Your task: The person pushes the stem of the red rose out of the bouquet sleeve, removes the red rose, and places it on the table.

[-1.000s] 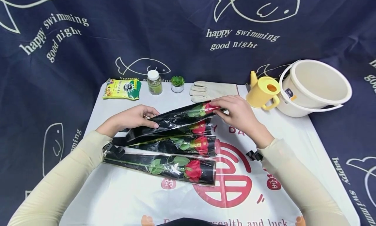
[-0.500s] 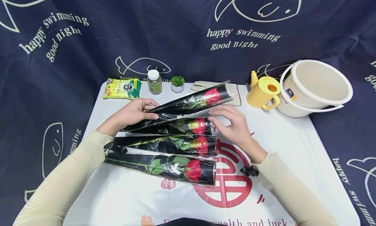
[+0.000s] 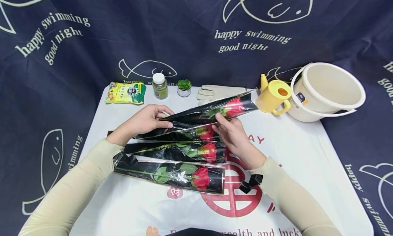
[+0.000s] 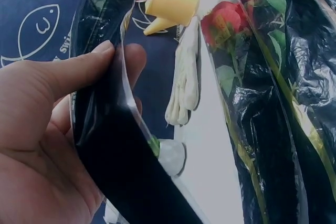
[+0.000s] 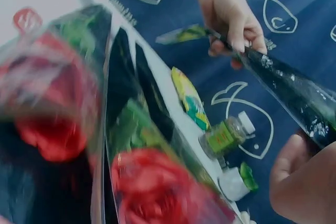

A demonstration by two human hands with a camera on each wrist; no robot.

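"While the left hand (image 3: 149, 119) is gripping the narrow end, thumb in front, fingers behind, where is the wrapped rose (image 3: 199, 115) sitting?"

"Center of the frame, slanting up to the right above the other roses (image 3: 187, 174)."

"And the right hand (image 3: 231, 132)?"

"Fingertips are touching the wrap's lower edge near the bloom. Gripping or not, can't tell."

"Handling?"

"My guess: light, slick film, wrap bending easily, bloom crushable. I'm favoring the narrow end plus light mid-wrap support, keeping pressure off the bloom."

"Text?"

"Curtain (image 3: 190, 24) is reading 'happy swimming good night', upper left and upper right. Tablecloth (image 3: 307, 161) is showing 'wealth and luck', bottom edge. Packet (image 3: 126, 92), upper left: print's coming out too small. Same for the labels on the jar (image 3: 160, 89) and bucket (image 3: 331, 89)."
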